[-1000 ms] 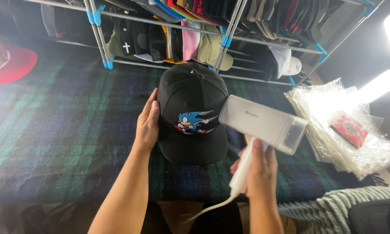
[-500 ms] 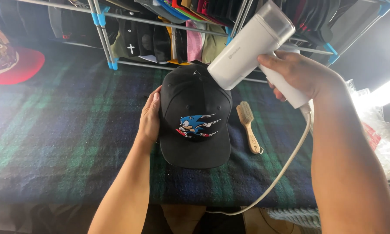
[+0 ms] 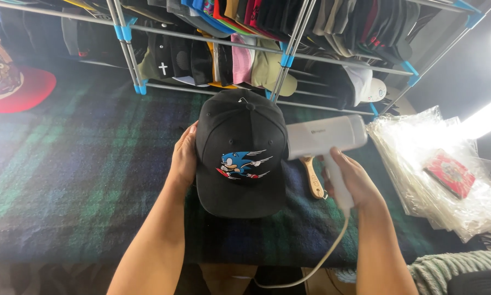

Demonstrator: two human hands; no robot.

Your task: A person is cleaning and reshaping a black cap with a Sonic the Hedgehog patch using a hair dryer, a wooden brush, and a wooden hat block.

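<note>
A black flat-brim cap [image 3: 240, 131] with a blue cartoon figure embroidered on its front lies on the dark green plaid blanket [image 3: 76, 175]. My left hand [image 3: 184, 158] grips the cap's left side. My right hand [image 3: 349, 180] holds the handle of a white handheld steamer [image 3: 324, 137]. The steamer's head points left, right up against the cap's right side. Its white cord [image 3: 322, 257] trails down off the blanket's near edge.
A wooden brush [image 3: 312, 177] lies just right of the cap, under the steamer. A metal rack [image 3: 289, 49] packed with several caps stands behind. A stack of clear plastic bags [image 3: 447, 169] sits at right. A red-brimmed cap [image 3: 16, 82] lies far left.
My right hand has brought the steamer down from above the cap's crown to the cap's right side, its head now pointing left. My left hand stays on the cap.
</note>
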